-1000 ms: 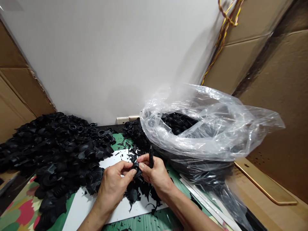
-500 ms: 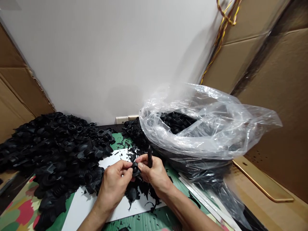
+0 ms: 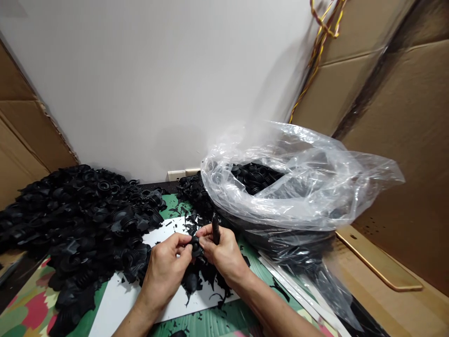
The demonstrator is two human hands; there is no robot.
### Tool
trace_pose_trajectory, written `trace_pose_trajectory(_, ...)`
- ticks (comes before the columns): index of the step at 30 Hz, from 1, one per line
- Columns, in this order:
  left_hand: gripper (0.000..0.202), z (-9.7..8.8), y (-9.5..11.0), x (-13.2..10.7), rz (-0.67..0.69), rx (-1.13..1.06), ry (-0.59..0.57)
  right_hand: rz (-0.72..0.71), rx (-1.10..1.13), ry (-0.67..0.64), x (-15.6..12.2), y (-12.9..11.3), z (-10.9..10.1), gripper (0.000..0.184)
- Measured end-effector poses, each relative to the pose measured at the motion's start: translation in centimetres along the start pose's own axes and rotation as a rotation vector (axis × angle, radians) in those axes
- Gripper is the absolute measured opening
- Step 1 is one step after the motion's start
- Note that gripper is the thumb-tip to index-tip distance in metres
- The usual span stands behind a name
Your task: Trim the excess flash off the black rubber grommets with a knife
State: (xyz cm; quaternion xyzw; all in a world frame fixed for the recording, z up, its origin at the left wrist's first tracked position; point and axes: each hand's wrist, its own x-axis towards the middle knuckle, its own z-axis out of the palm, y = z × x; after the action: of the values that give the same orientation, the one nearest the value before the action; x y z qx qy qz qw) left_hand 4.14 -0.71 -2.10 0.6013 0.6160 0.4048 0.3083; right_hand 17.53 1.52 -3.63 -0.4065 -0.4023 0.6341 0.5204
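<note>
My left hand [image 3: 166,269] and my right hand [image 3: 222,252] meet over a white sheet [image 3: 119,304], both pinching one small black ribbed rubber part [image 3: 195,244] between fingertips. A thin black tool [image 3: 215,229] also sticks up from my right hand's grip. Black rubber scraps [image 3: 199,281] lie on the sheet just under the hands. A large heap of black ribbed rubber parts [image 3: 77,220] fills the left side of the table.
A clear plastic bag [image 3: 301,187] holding more black rubber parts stands at the right, close to my right hand. Cardboard [image 3: 396,140] lines the right side and the far left. A white wall is behind. Yellow-red wires [image 3: 321,37] hang at the top right.
The hands and the rubber part have kept almost the same place; the fingers have shifted slightly on the part. The view has drifted a little.
</note>
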Motion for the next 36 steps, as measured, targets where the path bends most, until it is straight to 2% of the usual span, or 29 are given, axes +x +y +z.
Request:
trace_pose_trajectory(3,0.015,-0.3,-0.1,0.3,0.039,-0.122,-0.024,0.044,0.078,-0.007,0.1,-0.4,0.0,0.019)
trace_pose_trajectory(5,0.011,-0.6,0.0,0.4,0.128,-0.085,0.004,0.056,0.105,-0.009,0.2,-0.5,-0.1,0.021)
trace_pose_trajectory(7,0.004,-0.8,0.3,0.4,0.265,0.040,0.037,0.070,0.121,-0.002,0.2,-0.5,-0.2,0.023)
trace_pose_trajectory(10,0.011,-1.0,0.5,0.4,0.424,0.196,0.043,0.093,0.138,0.013,0.2,-0.6,-0.2,0.023)
trace_pose_trajectory(18,0.017,-1.3,0.1,0.4,0.555,0.491,0.047,0.106,0.134,0.026,0.1,-0.7,-0.1,0.020)
trace_pose_trajectory(23,0.022,-0.9,0.5,-0.1,0.757,0.828,0.066,0.033,0.047,0.029,0.3,-0.1,-0.1,0.017)
trace_pose_trajectory(27,0.028,0.2,0.8,-0.4,0.886,1.027,0.109,-0.087,-0.167,0.038,0.2,0.2,-0.1,0.008)
trace_pose_trajectory(30,0.029,0.7,0.7,-0.5,0.869,1.031,0.147,-0.160,-0.287,0.032,-0.1,-0.1,-0.2,0.008)
trace_pose_trajectory(32,0.026,0.5,0.6,-0.4,0.786,0.884,0.164,-0.213,-0.326,0.024,-0.2,-0.4,-0.4,0.007)
trace_pose_trajectory(34,0.022,0.0,0.6,-0.1,0.618,0.631,0.179,-0.252,-0.352,0.034,-0.2,-0.6,-0.7,0.007)
trace_pose_trajectory(36,0.019,-0.7,0.6,0.3,0.391,0.367,0.225,-0.247,-0.343,0.061,0.1,-0.5,-1.0,0.007)
